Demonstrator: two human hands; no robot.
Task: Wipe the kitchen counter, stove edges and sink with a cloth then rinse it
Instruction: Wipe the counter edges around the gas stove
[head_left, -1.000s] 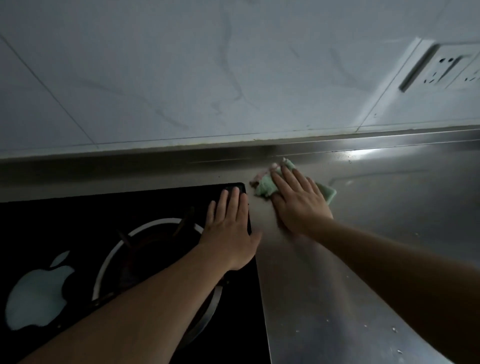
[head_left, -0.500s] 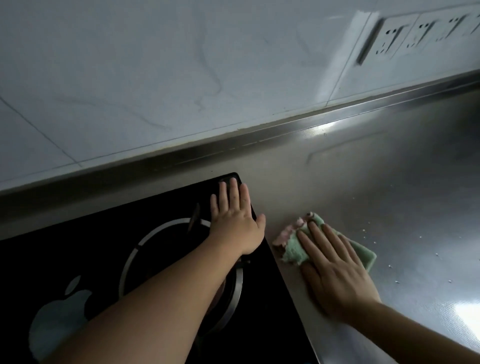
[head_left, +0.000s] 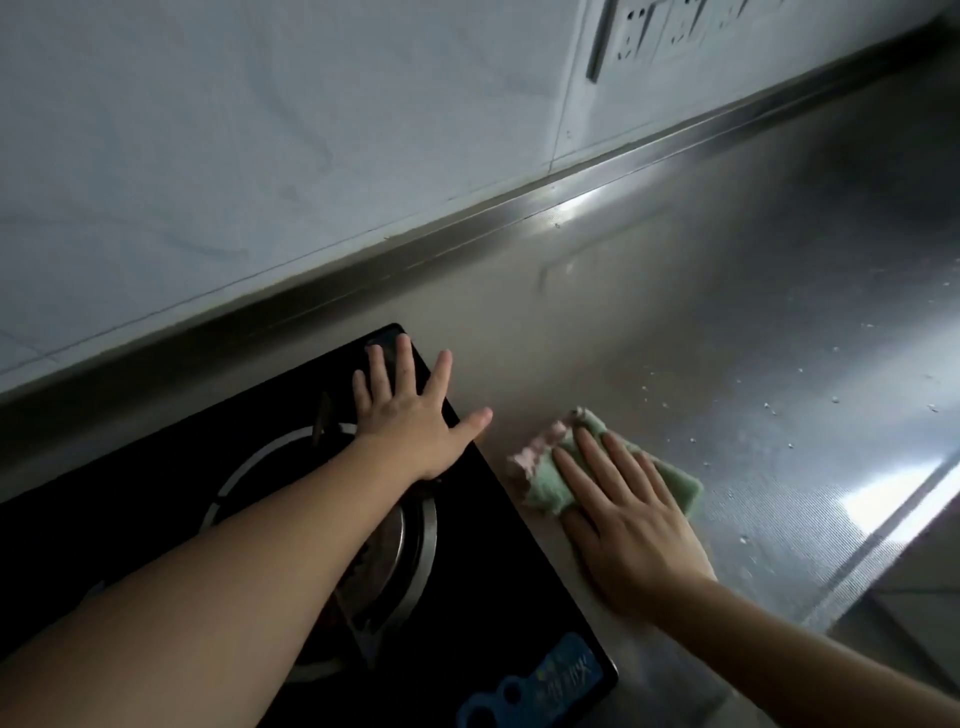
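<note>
My right hand (head_left: 631, 525) lay flat, pinning the folded green-and-pink cloth (head_left: 550, 480) to the brushed steel counter (head_left: 727, 322); I'd dragged it forward from the back edge, beside the black glass stove (head_left: 498, 597). Left hand (head_left: 410, 415) braced open there. Crumbs remained rightward.

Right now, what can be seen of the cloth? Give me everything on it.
The cloth is small, soft and fleecy-looking, pale green with a pink layer showing at its upper-left edge. It looks folded or bunched rather than spread out. It lies flat on the steel counter, just right of the black stove edge, apart from it. The right hand presses flat on it with fingers extended, covering its middle. The left hand does not touch it.
</note>
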